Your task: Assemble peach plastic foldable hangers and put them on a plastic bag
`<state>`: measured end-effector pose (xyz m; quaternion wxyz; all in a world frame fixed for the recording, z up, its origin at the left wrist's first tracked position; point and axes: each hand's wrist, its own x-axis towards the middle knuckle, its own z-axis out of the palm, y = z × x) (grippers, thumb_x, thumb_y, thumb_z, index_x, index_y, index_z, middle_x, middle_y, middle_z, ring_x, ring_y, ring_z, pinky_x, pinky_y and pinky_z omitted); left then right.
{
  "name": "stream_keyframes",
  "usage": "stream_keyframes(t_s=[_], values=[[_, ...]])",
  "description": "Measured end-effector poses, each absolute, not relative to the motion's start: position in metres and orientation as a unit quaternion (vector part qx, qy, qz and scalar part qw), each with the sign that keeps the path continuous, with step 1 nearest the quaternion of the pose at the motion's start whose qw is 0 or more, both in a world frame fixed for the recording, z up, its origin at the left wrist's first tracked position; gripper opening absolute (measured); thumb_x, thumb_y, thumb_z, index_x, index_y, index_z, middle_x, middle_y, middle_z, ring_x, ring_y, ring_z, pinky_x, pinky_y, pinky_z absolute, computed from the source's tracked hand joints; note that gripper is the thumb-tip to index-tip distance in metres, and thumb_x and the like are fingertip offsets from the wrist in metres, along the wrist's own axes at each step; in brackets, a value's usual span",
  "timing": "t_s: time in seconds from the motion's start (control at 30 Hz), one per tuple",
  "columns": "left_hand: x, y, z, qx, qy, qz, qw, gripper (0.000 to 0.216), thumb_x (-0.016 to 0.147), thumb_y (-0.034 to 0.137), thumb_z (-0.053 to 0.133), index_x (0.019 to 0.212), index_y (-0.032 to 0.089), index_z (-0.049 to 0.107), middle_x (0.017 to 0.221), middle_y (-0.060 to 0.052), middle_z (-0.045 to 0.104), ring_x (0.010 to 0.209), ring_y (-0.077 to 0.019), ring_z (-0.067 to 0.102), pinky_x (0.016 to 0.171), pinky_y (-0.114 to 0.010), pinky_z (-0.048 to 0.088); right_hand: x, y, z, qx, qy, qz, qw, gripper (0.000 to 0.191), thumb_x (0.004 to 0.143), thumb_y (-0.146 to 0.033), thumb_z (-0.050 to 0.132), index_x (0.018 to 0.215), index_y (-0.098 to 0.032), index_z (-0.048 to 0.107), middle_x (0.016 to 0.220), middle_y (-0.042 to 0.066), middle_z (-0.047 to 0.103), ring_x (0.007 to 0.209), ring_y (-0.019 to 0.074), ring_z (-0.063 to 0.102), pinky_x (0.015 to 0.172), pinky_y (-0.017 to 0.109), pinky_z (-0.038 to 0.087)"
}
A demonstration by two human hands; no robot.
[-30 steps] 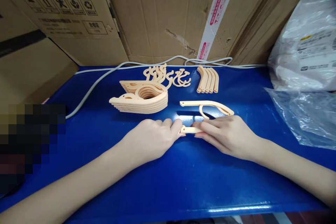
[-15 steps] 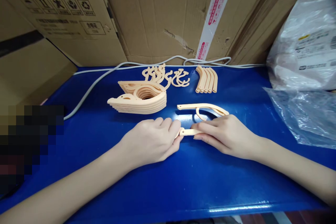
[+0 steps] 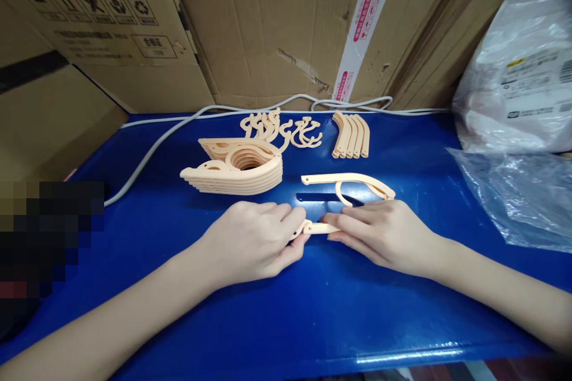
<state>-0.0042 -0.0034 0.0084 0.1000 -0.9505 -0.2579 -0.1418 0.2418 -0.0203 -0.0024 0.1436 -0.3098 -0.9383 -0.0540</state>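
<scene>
My left hand (image 3: pixel 254 241) is closed on a cream plastic hanger piece (image 3: pixel 297 231), most of it hidden by my fingers. My right hand (image 3: pixel 379 232) pinches a slim cream hanger arm (image 3: pixel 320 228), whose holed end meets the left piece between my hands. Whether the two are locked together I cannot tell. Just beyond my right hand, a curved hanger part with a hook (image 3: pixel 353 179) extends to the left; its right end lies by my knuckles. A stack of folding hanger bodies (image 3: pixel 232 181) sits beyond my left hand.
Several loose hooks (image 3: pixel 306 134) and a row of short curved arms (image 3: pixel 353 136) lie at the back of the blue table (image 3: pixel 286 321). A white cable (image 3: pixel 154 149) runs behind them. Cardboard boxes (image 3: pixel 268 24) wall the back; a clear plastic bag (image 3: pixel 513 83) is at right.
The joint between the two held pieces has shifted slightly left and down, and more of the left piece shows. Both hands keep their grip.
</scene>
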Motion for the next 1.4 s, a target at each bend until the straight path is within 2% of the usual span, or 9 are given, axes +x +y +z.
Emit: stream_keyframes(t_s=[0.2,0.5,0.9,1.4], values=[[-0.0054,-0.0027,0.0078,-0.951,-0.260,-0.147,0.081,0.023,0.096,0.025,0.042,0.074,0.020,0.047,0.060,0.005,0.054,0.050,-0.0135,0.058,0.046,-0.030,0.028,0.2408,-0.0209,-0.0042,-0.310,-0.937,-0.062,0.149,0.030,0.104,-0.031,0.041,0.100,-0.017,0.067,0.075,0.001,0.071,0.055,0.0110,0.060,0.053,0.027,0.038],[-0.0060,-0.0018,0.0049,-0.949,-0.273,-0.159,-0.005,0.024,0.093,0.023,0.046,0.070,0.020,0.042,0.056,0.006,0.051,0.048,-0.0112,0.056,0.045,-0.028,0.025,0.2400,-0.0208,-0.0065,-0.309,-0.937,-0.068,0.150,0.030,0.104,-0.032,0.042,0.100,-0.017,0.067,0.073,-0.001,0.070,0.053,0.0113,0.058,0.053,0.028,0.036],[-0.0052,0.0004,0.0055,-0.949,-0.274,-0.156,-0.010,0.024,0.094,0.023,0.044,0.070,0.020,0.043,0.056,0.006,0.052,0.048,-0.0106,0.055,0.045,-0.027,0.024,0.2402,-0.0202,-0.0063,-0.311,-0.937,-0.062,0.144,0.033,0.104,-0.033,0.039,0.099,-0.017,0.068,0.066,-0.002,0.064,0.051,0.0107,0.056,0.052,0.028,0.034],[-0.0044,-0.0017,0.0054,-0.950,-0.268,-0.156,0.008,0.026,0.095,0.021,0.042,0.069,0.020,0.043,0.054,0.007,0.049,0.047,-0.0107,0.053,0.045,-0.028,0.025,0.2407,-0.0181,-0.0052,-0.315,-0.937,-0.040,0.146,0.031,0.104,-0.033,0.040,0.102,-0.018,0.067,0.078,0.001,0.072,0.058,0.0109,0.062,0.056,0.026,0.039]])
